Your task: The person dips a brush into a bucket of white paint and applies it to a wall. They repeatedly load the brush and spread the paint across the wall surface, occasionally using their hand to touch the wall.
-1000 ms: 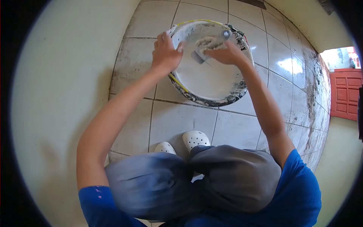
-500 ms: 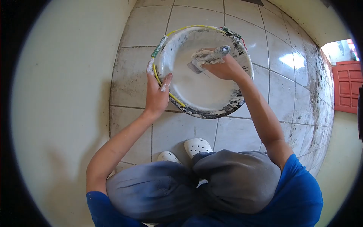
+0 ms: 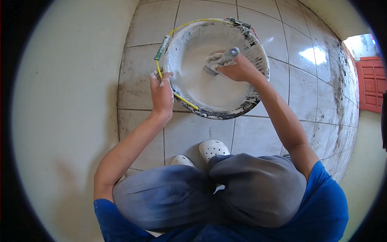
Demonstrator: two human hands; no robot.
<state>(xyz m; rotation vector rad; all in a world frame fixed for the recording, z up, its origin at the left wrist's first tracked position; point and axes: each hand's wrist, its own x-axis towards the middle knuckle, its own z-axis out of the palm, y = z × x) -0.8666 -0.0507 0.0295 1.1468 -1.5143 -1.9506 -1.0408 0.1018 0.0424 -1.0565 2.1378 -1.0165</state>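
Note:
A round tub point(image 3: 254, 48) with a dark, paint-smeared rim holds a creamy white mixture point(image 3: 209, 90). My left hand point(image 3: 162, 93), spotted with white, grips the tub's left rim beside a yellow cord point(image 3: 185, 101). Over the mixture, my right hand point(image 3: 236, 68) is closed on a paint-covered scraper point(image 3: 232, 52). The scraper's grey handle end points up toward the camera, and its blade is low at the surface of the mixture. White material coats the right fingers, which are partly hidden behind the handle.
Large grey floor tiles point(image 3: 186, 135) lie under the tub, stained at right. A pale wall point(image 3: 72, 101) runs along the left. White clogs point(image 3: 213, 149) are below the tub, near my bent knees. A red panelled door point(image 3: 370, 84) stands at the far right.
My left hand has slid a little left and down along the rim, its thumb less far over the inside. The tub appears slightly higher in view. The scraper blade has shifted slightly.

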